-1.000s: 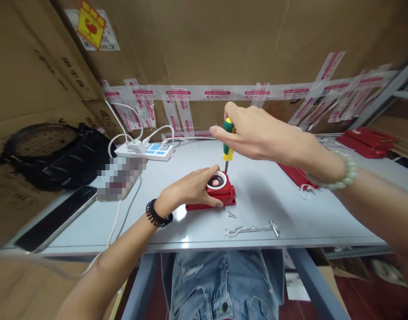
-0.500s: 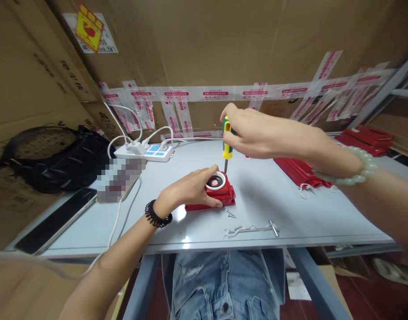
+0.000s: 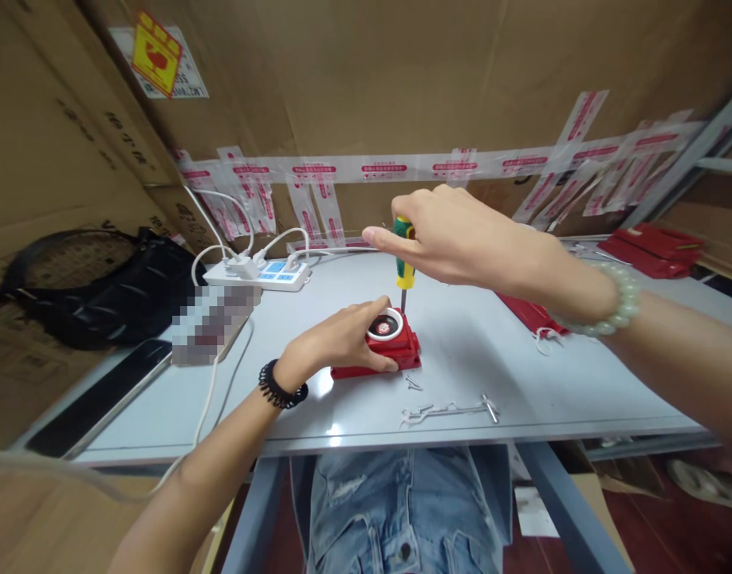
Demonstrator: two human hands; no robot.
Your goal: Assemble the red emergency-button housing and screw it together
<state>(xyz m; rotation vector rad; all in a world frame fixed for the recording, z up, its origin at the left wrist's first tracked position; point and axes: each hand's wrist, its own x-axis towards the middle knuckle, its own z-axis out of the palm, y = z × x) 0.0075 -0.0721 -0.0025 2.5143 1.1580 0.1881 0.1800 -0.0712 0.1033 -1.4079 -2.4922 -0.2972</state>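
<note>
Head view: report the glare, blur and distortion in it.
Head view: glare spots whiten the grey table beside the left hand, which holds the red block. A pixelated patch hides something further left. The right hand on the screwdriver is sharp. A soft shadow lies right of the block. The wide lens stretches everything toward the edges.

Green-and-yellow screwdriver (image 3: 405,253), red device (image 3: 390,348), pale grey table (image 3: 521,375), black bag (image 3: 96,291).

Bright even light, tabletop glare, warped edges
</note>
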